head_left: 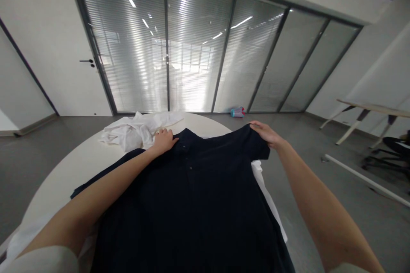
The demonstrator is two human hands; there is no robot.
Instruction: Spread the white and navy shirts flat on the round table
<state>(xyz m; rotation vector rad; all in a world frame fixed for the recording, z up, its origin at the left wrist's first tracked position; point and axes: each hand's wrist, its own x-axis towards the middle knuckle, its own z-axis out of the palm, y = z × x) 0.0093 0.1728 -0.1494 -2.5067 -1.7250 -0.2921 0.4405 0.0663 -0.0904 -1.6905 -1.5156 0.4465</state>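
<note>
A dark navy short-sleeved polo shirt is spread over a round white table, its buttoned placket upward and its collar at the far side. The left hand is laid open beside the collar, pressing the cloth down. The right hand is closed on the shirt's opposite shoulder edge, with the cloth drawn smooth between the hands. A crumpled white garment is lying beyond the left hand, and a glazed partition with blinds is seen farther off.

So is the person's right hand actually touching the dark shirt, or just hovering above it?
Touching. The head view shows the right hand with its fingers curled over the shoulder edge of the dark polo shirt, with no gap between them.
</note>
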